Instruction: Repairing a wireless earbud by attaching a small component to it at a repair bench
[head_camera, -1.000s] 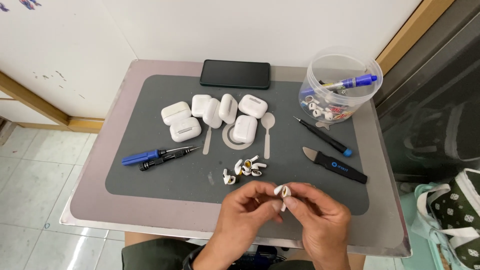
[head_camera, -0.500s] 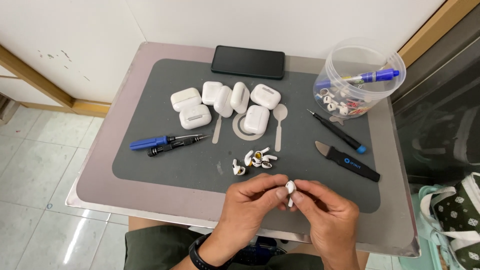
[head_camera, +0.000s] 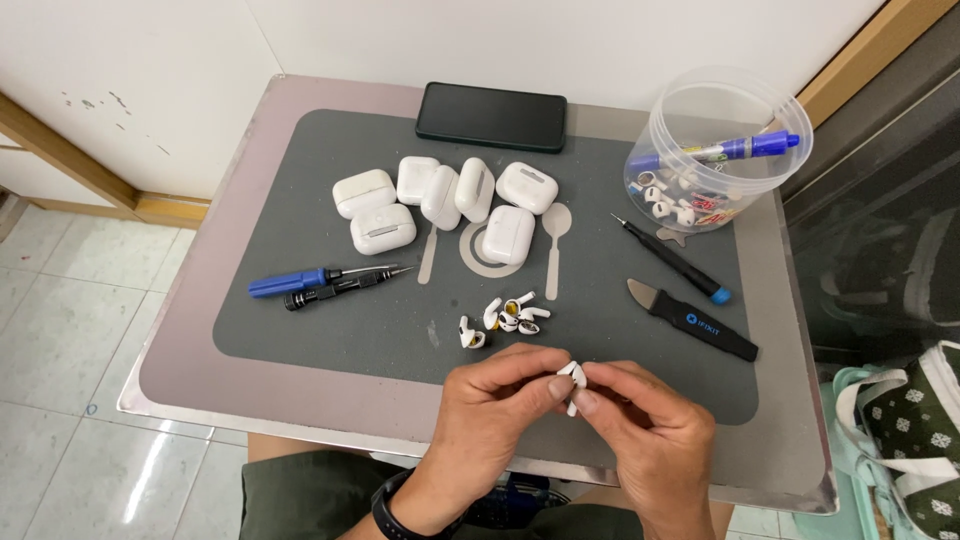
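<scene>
My left hand (head_camera: 492, 410) and my right hand (head_camera: 650, 440) meet over the near edge of a small table, pinching one white earbud (head_camera: 571, 380) between their fingertips. Just beyond the hands, a small pile of loose white earbuds (head_camera: 512, 317) lies on the dark grey mat (head_camera: 330, 340). Further back sit several white earbud charging cases (head_camera: 440, 200), shut.
A black phone (head_camera: 491, 116) lies at the far edge. Left on the mat are a blue screwdriver (head_camera: 300, 281) and a black one (head_camera: 340, 288). Right are a thin pick (head_camera: 670, 260), a black pry tool (head_camera: 692, 320) and a clear tub (head_camera: 725, 150) holding small parts and a blue pen.
The view has shifted slightly, so the table sits a little further right and down. Both hands stay together on the earbud, fingers working it.
</scene>
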